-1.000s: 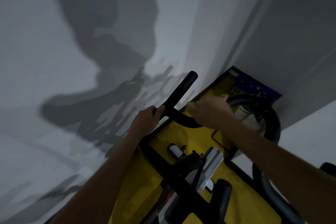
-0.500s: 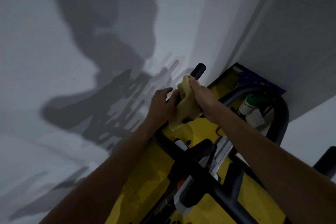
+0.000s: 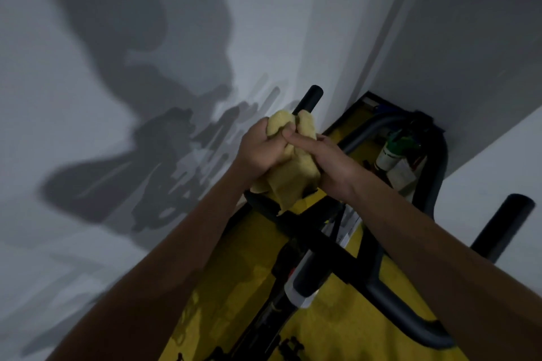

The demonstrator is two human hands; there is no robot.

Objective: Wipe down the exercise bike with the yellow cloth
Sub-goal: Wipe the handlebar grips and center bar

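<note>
The yellow cloth (image 3: 296,173) is bunched between both hands above the black exercise bike (image 3: 331,246). My left hand (image 3: 261,149) grips the cloth's upper left part, fingers curled round it. My right hand (image 3: 325,158) holds the cloth from the right, thumb pressed across the top. Behind the cloth the left handlebar grip (image 3: 311,97) pokes up toward the wall. Whether the cloth wraps the bar under my hands is hidden. The right handlebar grip (image 3: 504,226) stands at the right edge.
A yellow floor mat (image 3: 331,328) lies under the bike. White walls close in on the left and behind, meeting at a corner. A white bottle with a green cap (image 3: 390,152) sits at the far corner of the mat.
Both hands came together on the cloth. The left hand let go of the bar and took hold of the cloth; the view shifted slightly.
</note>
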